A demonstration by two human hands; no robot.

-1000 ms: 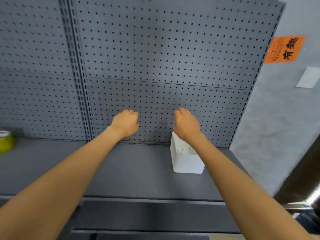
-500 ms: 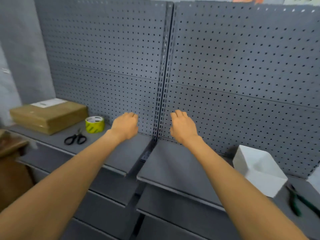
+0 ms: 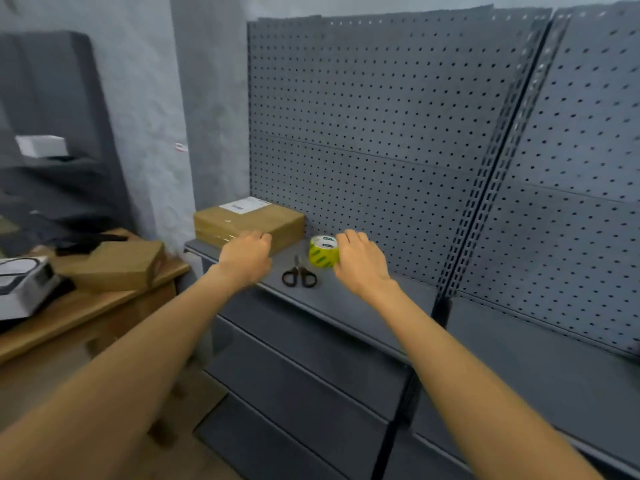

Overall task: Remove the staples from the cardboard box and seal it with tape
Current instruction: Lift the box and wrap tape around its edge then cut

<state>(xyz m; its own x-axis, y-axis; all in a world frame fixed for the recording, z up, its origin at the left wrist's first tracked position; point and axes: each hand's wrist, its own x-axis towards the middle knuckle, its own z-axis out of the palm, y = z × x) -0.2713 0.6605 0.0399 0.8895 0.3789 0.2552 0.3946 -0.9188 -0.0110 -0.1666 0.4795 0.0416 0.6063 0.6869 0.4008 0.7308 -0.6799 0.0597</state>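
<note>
A brown cardboard box (image 3: 249, 221) with a white label lies on the grey shelf (image 3: 346, 299) against the pegboard. My left hand (image 3: 246, 259) hovers in front of the box's near right corner, fingers loosely curled, holding nothing. A yellow-green tape roll (image 3: 322, 251) stands to the right of the box. My right hand (image 3: 362, 261) is just right of the roll, fingers bent over its far side; whether it touches the roll I cannot tell. Black-handled scissors (image 3: 299, 274) lie on the shelf between my hands.
A grey pegboard (image 3: 381, 133) backs the shelf, with lower shelves beneath. To the left stands a wooden table (image 3: 52, 317) carrying another cardboard box (image 3: 117, 266) and a white device (image 3: 20, 282). A dark rack (image 3: 52, 133) stands at far left.
My view has swung left, from the white bin to the box, tape and scissors. Both hands stay outstretched and now sit close to the box and the tape roll.
</note>
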